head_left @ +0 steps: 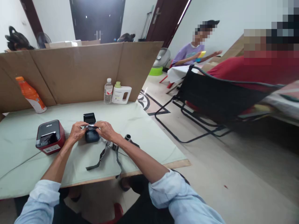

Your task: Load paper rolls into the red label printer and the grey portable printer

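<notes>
Left hand (78,132), right hand (105,130): both pinched nearly closed, holding dark strip (92,126) over open black box (92,137). Strip looks light, bendy; best held by ends.

The pale green tabletop (151,140) bears an orange bottle (32,95) far left, a clear bottle (108,91) and white jug (120,94) far right. Left — a red-and-black device (50,135); midway, an open dark case (92,137); nearer — loose dark strips (93,167).
</notes>
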Action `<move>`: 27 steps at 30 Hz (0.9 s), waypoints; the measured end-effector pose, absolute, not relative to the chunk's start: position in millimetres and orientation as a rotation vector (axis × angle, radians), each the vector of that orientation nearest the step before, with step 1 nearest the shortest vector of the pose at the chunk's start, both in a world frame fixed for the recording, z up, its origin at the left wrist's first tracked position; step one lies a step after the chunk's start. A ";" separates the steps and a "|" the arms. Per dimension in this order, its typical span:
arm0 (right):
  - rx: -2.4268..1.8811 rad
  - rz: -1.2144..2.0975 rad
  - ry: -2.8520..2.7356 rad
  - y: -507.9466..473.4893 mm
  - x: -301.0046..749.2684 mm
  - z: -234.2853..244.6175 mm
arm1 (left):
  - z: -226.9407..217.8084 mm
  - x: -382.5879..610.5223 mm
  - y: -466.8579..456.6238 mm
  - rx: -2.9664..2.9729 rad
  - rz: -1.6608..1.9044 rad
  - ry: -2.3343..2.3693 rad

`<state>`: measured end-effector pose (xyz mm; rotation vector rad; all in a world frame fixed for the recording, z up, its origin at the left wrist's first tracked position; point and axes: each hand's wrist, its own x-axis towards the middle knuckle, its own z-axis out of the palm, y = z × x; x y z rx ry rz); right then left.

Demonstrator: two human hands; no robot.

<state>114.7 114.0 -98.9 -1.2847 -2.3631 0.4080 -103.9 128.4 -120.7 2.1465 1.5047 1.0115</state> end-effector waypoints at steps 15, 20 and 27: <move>-1.396 0.274 -2.502 107.2 106.0 -87.0 | -132.4 -101.2 139.1 2.218 0.904 1.598; -1.402 0.232 -2.546 110.2 101.2 -86.5 | -135.9 -103.4 141.8 2.263 0.916 1.595; -1.361 0.149 -2.610 112.3 98.3 -91.9 | -135.2 -114.2 138.0 2.259 0.936 1.367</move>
